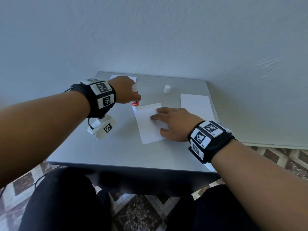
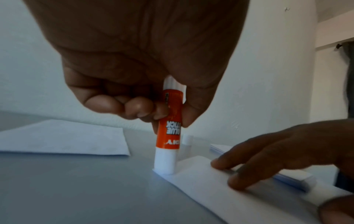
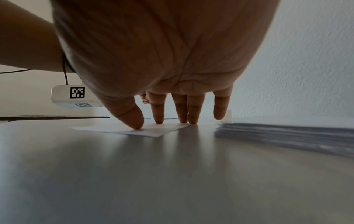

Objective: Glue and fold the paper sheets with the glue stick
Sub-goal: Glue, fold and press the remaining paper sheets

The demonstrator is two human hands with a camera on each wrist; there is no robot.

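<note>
A white paper sheet (image 1: pixel 147 124) lies in the middle of the grey table (image 1: pixel 116 150). My left hand (image 1: pixel 124 90) grips an orange and white glue stick (image 1: pixel 134 97) upside down, its tip pressed on the sheet's far left corner. In the left wrist view the glue stick (image 2: pixel 169 125) stands nearly upright on the paper sheet (image 2: pixel 239 191), pinched between thumb and curled fingers. My right hand (image 1: pixel 170 122) lies flat on the sheet's right side, fingers straight; in the right wrist view its fingertips (image 3: pixel 159 121) press the paper sheet (image 3: pixel 134 130) down.
The white glue cap (image 1: pixel 167 89) stands at the table's back. A stack of white sheets (image 1: pixel 196 104) lies at the right, and more paper (image 1: pixel 131 77) sits at the far left behind my left hand. A white tagged box (image 1: pixel 102 127) hangs under my left wrist.
</note>
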